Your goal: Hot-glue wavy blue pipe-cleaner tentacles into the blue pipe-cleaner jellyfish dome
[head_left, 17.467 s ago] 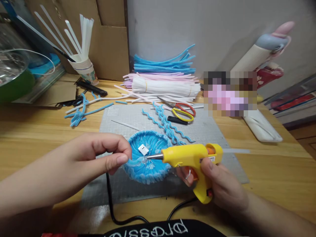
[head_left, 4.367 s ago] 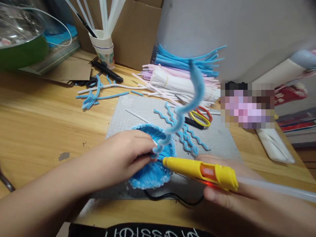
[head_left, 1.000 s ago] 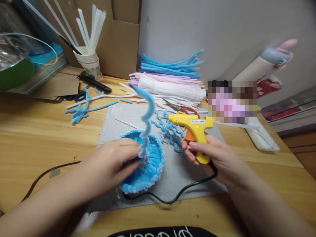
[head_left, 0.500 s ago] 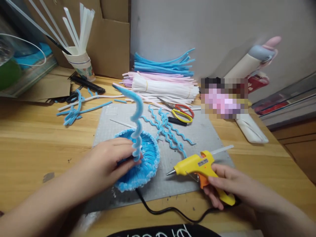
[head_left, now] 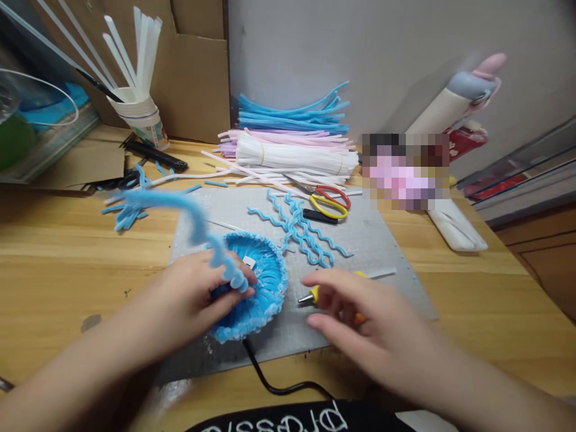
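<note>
My left hand [head_left: 204,285] pinches the lower end of a curly blue pipe cleaner [head_left: 198,225], which leans up to the left. Behind and beneath that hand is a blue bowl-shaped piece made of pipe cleaners [head_left: 270,276], its rim fluffy and a small white bit inside. My right hand [head_left: 360,318] is empty, thumb and fingers apart, pointing toward the bowl. A yellow hot glue gun [head_left: 315,294] shows behind it, mostly hidden, with the metal nozzle facing left. Several wavy blue pipe cleaners [head_left: 297,231] lie in a crossed pile beyond.
Under the work is a grey cutting mat [head_left: 378,240]. Scissors [head_left: 330,201] with red and yellow handles lie behind the wavy pile. Bundles of pipe cleaners [head_left: 292,153] line the wall. A paper cup [head_left: 139,120] holds glue sticks. A black cable [head_left: 270,384] runs in front.
My right hand has let go of the glue gun and moved left in front of it. The pipe cleaner in my left hand has tipped from upright over to the left.
</note>
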Action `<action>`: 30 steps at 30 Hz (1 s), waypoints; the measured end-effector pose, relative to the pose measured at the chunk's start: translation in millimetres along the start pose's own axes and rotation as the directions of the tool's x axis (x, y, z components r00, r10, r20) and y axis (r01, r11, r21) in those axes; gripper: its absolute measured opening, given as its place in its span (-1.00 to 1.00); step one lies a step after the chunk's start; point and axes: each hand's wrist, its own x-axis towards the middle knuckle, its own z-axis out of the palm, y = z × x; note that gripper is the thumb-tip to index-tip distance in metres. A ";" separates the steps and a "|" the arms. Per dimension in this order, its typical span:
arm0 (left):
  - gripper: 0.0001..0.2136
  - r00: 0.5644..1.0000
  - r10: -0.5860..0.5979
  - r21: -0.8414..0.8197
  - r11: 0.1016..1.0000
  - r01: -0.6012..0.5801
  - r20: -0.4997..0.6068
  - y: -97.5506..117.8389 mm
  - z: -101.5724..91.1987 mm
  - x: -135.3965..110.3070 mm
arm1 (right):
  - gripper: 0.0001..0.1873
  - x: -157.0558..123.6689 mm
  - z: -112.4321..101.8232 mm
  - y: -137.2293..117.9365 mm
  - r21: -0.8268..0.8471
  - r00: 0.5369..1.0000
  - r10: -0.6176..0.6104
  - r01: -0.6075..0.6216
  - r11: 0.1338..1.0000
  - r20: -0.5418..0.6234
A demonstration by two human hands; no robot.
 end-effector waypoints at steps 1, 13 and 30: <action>-0.85 1.000 0.009 0.007 1.000 -0.009 0.011 0.4 -0.4 -0.3 | -0.63 5.4 9.2 -4.4 -0.011 1.000 -0.020 0.020 1.000 0.014; -0.88 0.998 -0.063 0.046 0.997 0.063 -0.009 10.7 -0.3 -3.4 | -0.18 22.3 38.8 -7.4 -0.336 0.955 -0.198 0.116 0.935 -0.222; -0.90 0.994 -0.112 0.093 0.990 0.110 0.016 20.3 3.7 0.2 | -0.63 12.5 46.5 -10.0 -0.509 0.892 -0.362 0.186 0.840 -0.272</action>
